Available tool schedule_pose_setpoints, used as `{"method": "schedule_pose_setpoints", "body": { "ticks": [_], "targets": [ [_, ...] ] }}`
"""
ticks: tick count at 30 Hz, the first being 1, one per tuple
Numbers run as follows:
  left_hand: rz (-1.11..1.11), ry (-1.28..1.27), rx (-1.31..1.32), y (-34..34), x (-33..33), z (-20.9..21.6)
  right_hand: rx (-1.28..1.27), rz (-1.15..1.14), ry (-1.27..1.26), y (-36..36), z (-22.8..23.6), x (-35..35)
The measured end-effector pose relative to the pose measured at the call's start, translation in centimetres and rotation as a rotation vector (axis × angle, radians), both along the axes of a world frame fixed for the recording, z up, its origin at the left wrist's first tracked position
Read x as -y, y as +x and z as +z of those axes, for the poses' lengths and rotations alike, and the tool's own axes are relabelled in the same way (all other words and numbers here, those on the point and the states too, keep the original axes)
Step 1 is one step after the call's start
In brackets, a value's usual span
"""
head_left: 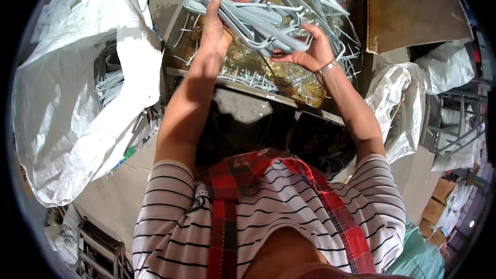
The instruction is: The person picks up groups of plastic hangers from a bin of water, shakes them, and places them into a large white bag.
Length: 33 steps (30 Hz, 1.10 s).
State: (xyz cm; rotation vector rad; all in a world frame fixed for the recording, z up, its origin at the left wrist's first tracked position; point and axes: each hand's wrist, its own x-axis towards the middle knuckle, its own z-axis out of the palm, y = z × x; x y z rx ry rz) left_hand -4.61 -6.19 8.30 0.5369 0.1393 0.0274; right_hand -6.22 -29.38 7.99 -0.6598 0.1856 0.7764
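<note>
A stack of grey plastic frames (258,18) with rounded corners is held up between both hands, tilted. My left hand (214,28) grips the stack's left side, thumb up along the outer edge and the other fingers partly hidden behind it. My right hand (312,49) is closed round the lower right corner, a bracelet on its wrist. Beneath them lies a metal-edged work table (253,92), strewn with thin grey plastic offcuts (253,78) and clear scraps. More grey frame pieces lie behind the stack, partly covered by it.
At the left stands a large white woven sack (62,103) with grey frames (107,75) inside. A brown board (418,10) rises at the table's right end. White sacks (400,103) and a metal rack (454,129) are further right; cardboard boxes (439,196) sit beyond.
</note>
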Motion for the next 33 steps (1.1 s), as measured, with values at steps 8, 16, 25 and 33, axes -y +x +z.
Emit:
{"method": "schedule_pose_setpoints", "body": {
  "ticks": [8, 16, 25, 33],
  "targets": [
    [-0.226, -0.028, 0.11, -0.2, -0.5, 0.0, 0.105, -0.209, -0.354, 0.9, -3.3, -1.4],
    [-0.403, 0.204, -0.165, 0.2, -1.7, -1.1, 0.311, -0.477, -0.617, 2.5, -1.5, 1.5],
    [-0.31, 0.031, -0.259, 1.9, -1.9, -1.9, 0.296, -0.354, -0.79, 2.4, -3.6, 4.4],
    [-0.24, 0.203, -0.349, 2.7, -1.7, -3.5, 0.539, -0.339, -1.159, 3.4, -7.5, 12.7]
  ]
}}
